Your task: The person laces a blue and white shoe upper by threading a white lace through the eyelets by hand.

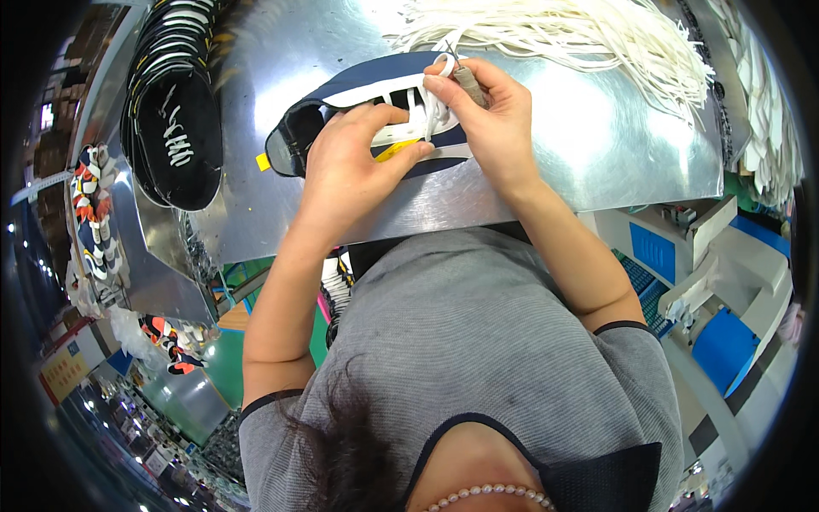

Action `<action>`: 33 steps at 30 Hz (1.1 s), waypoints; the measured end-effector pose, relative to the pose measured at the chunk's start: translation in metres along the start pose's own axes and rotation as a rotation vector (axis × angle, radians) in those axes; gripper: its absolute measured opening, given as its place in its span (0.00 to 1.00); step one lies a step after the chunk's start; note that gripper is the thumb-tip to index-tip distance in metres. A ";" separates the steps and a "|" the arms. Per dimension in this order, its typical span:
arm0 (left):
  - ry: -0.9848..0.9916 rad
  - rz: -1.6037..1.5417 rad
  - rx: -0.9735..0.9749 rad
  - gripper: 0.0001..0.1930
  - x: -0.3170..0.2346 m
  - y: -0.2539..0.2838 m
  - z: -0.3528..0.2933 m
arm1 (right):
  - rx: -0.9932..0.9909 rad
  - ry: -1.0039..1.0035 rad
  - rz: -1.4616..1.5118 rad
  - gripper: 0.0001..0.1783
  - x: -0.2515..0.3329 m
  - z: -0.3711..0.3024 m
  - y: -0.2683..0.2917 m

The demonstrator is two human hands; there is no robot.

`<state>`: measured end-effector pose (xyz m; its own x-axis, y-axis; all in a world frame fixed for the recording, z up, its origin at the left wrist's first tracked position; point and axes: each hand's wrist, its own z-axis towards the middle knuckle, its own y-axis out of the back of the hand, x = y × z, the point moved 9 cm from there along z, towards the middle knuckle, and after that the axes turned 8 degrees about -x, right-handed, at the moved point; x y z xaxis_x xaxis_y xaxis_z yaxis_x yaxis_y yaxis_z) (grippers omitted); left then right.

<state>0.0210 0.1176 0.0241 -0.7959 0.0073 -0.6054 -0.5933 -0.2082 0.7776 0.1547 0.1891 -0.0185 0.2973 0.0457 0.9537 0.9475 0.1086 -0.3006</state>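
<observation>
A navy shoe upper [367, 75] with white eyelet strips and a yellow tab lies on the metal table, its opening to the left. My left hand [354, 162] grips it, fingers bent over the lacing gap and thumb along the near edge. At the toe side, my right hand [499, 115] is closed round a hand tool [471, 87] with a wrapped handle and a thin metal tip. Between that hand's thumb and forefinger runs a white shoelace [444, 65], looped above the upper. More white lace crosses the eyelets below these fingertips.
The metal table [589, 162] carries a heap of white laces [563, 34] at the far right. A stack of black shoe uppers [175, 141] stands at the left. More laces [759, 111] hang at the right edge. A white and blue machine [725, 290] is at lower right.
</observation>
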 end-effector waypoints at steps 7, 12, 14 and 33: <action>0.008 0.221 -0.125 0.15 -0.002 -0.002 0.000 | 0.028 0.072 -0.201 0.18 -0.001 -0.001 0.012; -0.039 0.259 -0.130 0.15 -0.002 -0.006 0.003 | 0.191 -0.062 -0.489 0.12 0.009 -0.039 0.032; -0.014 0.249 -0.123 0.15 0.000 -0.006 0.001 | 0.260 -0.014 -0.583 0.11 0.010 -0.048 0.029; -0.042 -0.135 0.031 0.13 0.001 -0.009 -0.011 | 0.275 -0.609 -0.100 0.11 -0.030 -0.057 0.026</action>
<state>0.0268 0.1084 0.0147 -0.7129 0.0745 -0.6973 -0.6979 -0.1727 0.6951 0.1768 0.1341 -0.0538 0.0145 0.5652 0.8249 0.8789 0.3862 -0.2800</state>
